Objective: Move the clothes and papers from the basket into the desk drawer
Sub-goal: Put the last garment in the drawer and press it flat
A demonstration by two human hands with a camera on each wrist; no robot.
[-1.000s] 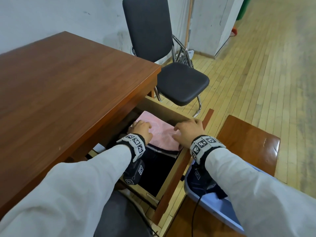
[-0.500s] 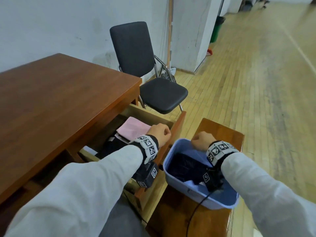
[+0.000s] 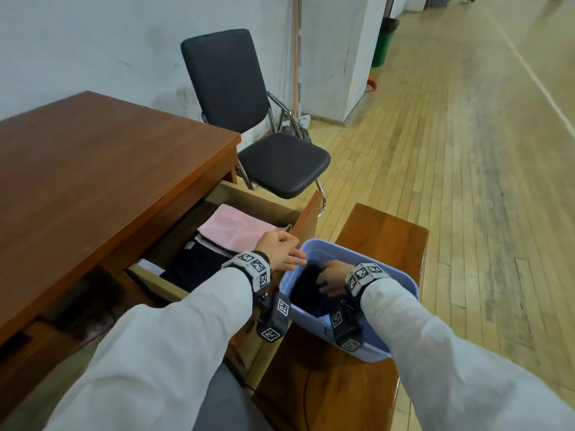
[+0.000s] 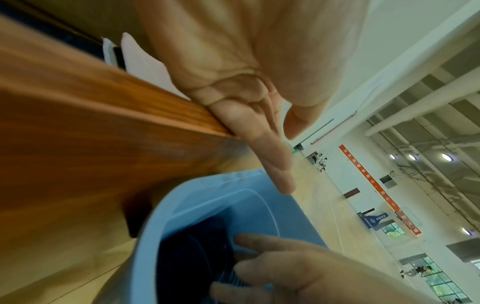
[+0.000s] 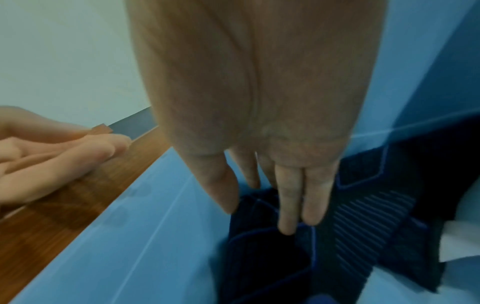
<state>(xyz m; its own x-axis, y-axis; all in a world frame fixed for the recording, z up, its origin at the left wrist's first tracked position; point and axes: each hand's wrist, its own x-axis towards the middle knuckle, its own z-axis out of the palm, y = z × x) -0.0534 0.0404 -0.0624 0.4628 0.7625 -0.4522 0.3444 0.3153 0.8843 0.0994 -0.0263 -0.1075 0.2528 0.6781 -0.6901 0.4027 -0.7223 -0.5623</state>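
Note:
A light blue basket (image 3: 401, 281) stands on a low wooden stool, with a dark navy garment (image 3: 306, 290) lying in it. My right hand (image 3: 331, 276) reaches down into the basket, its fingers (image 5: 301, 197) straight and touching the navy garment (image 5: 363, 216). My left hand (image 3: 280, 248) hovers above the drawer front and the basket's left rim (image 4: 197, 191), fingers relaxed and holding nothing. The desk drawer (image 3: 289, 213) is pulled out; a folded pink cloth (image 3: 236, 228) lies on dark clothes (image 3: 193, 265) inside. White paper (image 5: 457, 242) shows at the basket's edge.
The brown desk top (image 3: 93, 169) fills the left. A black chair (image 3: 264, 144) stands just beyond the drawer. The wooden stool (image 3: 382, 231) carries the basket. Pale wood floor stretches to the right, and a green bin (image 3: 384, 42) stands far back.
Both hands left the pink cloth in the drawer and swung right. The right hand has gone down into the basket onto the navy garment; the left has come to the basket's rim.

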